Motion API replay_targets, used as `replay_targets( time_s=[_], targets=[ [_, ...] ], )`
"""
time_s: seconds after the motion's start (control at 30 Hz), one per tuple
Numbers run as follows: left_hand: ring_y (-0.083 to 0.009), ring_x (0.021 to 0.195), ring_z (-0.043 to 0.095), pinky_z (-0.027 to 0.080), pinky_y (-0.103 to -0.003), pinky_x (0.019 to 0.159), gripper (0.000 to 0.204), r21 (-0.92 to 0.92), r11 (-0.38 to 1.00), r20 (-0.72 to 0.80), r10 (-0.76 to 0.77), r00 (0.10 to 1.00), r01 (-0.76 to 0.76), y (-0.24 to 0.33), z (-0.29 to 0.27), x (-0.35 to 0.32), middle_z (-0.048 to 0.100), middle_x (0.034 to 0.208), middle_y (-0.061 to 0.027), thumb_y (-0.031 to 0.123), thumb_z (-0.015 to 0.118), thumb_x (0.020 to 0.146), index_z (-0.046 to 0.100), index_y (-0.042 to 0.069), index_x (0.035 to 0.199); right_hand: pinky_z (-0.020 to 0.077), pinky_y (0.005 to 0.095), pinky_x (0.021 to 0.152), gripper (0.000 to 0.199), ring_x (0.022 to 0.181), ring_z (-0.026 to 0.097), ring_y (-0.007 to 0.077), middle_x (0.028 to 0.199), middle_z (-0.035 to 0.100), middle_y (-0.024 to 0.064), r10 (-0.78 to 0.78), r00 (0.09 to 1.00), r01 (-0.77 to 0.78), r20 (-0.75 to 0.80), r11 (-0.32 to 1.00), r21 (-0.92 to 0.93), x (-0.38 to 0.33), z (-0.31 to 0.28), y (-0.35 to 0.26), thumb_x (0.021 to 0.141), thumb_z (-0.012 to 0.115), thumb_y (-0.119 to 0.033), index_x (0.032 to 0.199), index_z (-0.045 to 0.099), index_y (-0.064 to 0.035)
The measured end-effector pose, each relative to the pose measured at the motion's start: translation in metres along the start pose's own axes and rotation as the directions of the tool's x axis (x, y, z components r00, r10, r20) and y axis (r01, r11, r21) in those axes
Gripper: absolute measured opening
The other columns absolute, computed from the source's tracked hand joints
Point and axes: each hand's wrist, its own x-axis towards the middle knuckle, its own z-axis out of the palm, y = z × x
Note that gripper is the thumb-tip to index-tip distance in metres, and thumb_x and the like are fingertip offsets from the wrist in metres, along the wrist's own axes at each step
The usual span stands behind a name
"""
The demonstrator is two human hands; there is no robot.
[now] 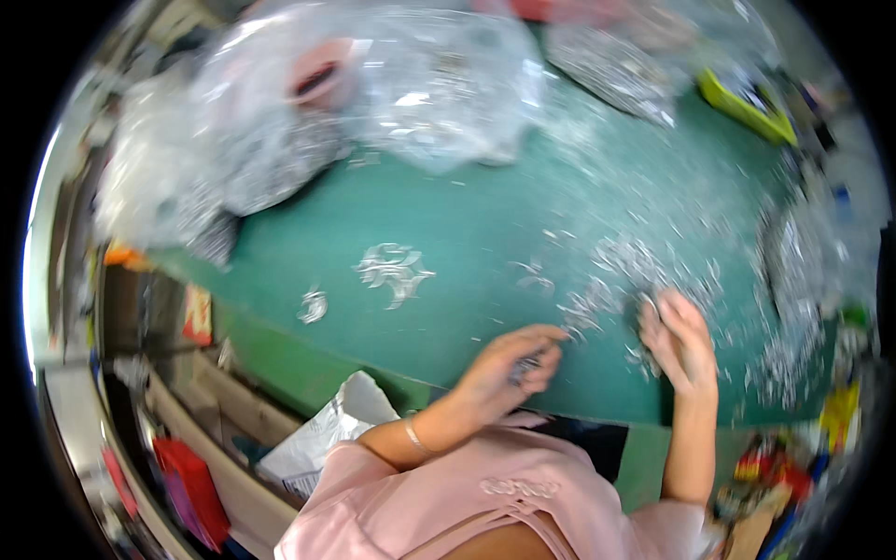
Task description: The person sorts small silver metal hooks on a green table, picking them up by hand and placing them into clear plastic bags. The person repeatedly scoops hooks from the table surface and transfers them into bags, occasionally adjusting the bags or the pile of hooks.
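Observation:
My left hand (518,367) is closed around several small silvery metal pieces (525,366), just above the near edge of the green table (467,252). My right hand (679,336) has its fingers bent together over the loose scatter of thin silvery pieces (635,261). Something shiny shows at its fingertips, too blurred to name. Left of my hands lie a small heap of curved silvery pieces (392,271) and a smaller cluster (315,305).
Clear plastic bags (448,84) crowd the far side, with a pink container (322,75) among them. A yellow-green tray (747,105) stands at the far right. Another bag (798,261) lies on the right edge. A white bag (331,429) sits below the table's near left edge.

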Motion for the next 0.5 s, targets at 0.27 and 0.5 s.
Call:
replay_targets(
  time_s=[0.27, 0.5],
  targets=[
    [-0.0083, 0.063, 0.038, 0.031, -0.021, 0.052, 0.024, 0.015, 0.997, 0.015, 0.079, 0.997, -0.080, -0.006, -0.006, -0.014, 0.047, 0.081, -0.0004, 0.013, 0.048, 0.096, 0.055, 0.001, 0.117, 0.0457, 0.0271, 0.057, 0.027, 0.067, 0.057, 0.0186, 0.081, 0.058, 0.0110, -0.244, 0.967, 0.253, 0.068, 0.941, -0.223, -0.007, 0.043, 0.005, 0.091, 0.059, -0.010, 0.113, 0.049, 0.0023],
    [-0.0067, 0.063, 0.040, 0.033, -0.020, 0.053, 0.026, 0.028, 0.992, 0.019, 0.120, 0.993, -0.121, -0.009, -0.007, -0.028, 0.049, 0.081, 0.0014, 0.016, 0.048, 0.097, 0.054, 0.002, 0.118, 0.0469, 0.0314, 0.068, 0.039, 0.077, 0.057, 0.0199, 0.090, 0.056, 0.0102, -0.106, 0.957, 0.120, 0.271, 0.992, -0.035, 0.000, 0.067, -0.005, 0.086, 0.060, -0.003, 0.123, 0.046, 0.0017]
  ],
)
